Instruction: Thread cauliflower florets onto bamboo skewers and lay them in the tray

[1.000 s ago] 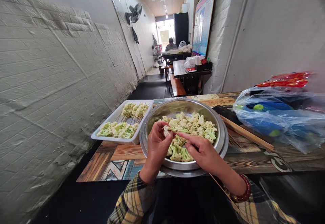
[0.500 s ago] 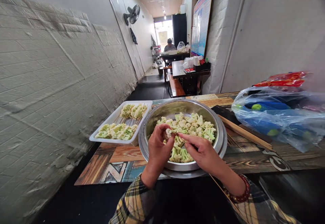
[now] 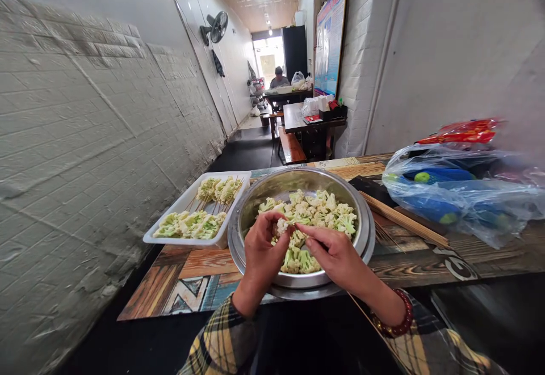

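1. Skewered cauliflower (image 3: 191,225) lies in our white tray (image 3: 179,241).
2. Our left hand (image 3: 264,248) has its grip curled nearly closed around a floret (image 3: 281,227), over the steel bowl (image 3: 302,280).
3. Our right hand (image 3: 334,251) has its grip pinched on a thin stick (image 3: 356,303); both hands have barely moved this past second, so we judge we're on the same floret.

Wall fan (image 3: 218,27), blue poster (image 3: 331,40) opposite, wooden bench (image 3: 291,146) beside a table (image 3: 293,116), distant person (image 3: 279,80)
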A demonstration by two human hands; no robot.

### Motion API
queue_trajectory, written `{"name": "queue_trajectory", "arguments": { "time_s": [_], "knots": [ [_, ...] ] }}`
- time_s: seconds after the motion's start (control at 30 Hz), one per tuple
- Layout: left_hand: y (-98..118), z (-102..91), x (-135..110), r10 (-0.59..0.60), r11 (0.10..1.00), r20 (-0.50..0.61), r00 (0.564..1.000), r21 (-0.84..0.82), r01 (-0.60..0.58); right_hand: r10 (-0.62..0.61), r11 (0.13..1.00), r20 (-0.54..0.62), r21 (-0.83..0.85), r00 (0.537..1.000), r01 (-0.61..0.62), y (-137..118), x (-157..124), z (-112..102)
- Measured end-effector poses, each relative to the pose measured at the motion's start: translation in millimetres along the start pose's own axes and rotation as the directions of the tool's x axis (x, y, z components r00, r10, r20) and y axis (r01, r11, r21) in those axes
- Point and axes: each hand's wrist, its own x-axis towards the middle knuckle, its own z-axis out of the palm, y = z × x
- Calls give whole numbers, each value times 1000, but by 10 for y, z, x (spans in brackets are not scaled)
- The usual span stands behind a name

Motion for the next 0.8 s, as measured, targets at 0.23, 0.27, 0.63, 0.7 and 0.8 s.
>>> {"name": "queue_trajectory", "arguments": {
  "time_s": [0.23, 0.27, 0.63, 0.7, 0.8],
  "knots": [
    [-13, -12, 3, -28, 999, 11, 1000, -35, 28, 90, 995, 9, 49, 996, -90, 26, 13, -12],
    [-17, -9, 2, -29, 999, 14, 999, -38, 30, 97, 994, 12, 51, 995, -98, 30, 15, -12],
    [126, 2, -17, 68, 997, 45, 997, -45, -66, 203, 977, -57, 77, 977, -199, 39, 40, 18],
    [152, -25, -3, 77, 994, 54, 996, -83, -73, 198, 979, -118, 77, 973, -190, 54, 26, 21],
    [127, -69, 46, 9, 990, -68, 998, -136, -18, 164, 986, -154, 27, 974, -162, 55, -7, 18]
  ]
}}
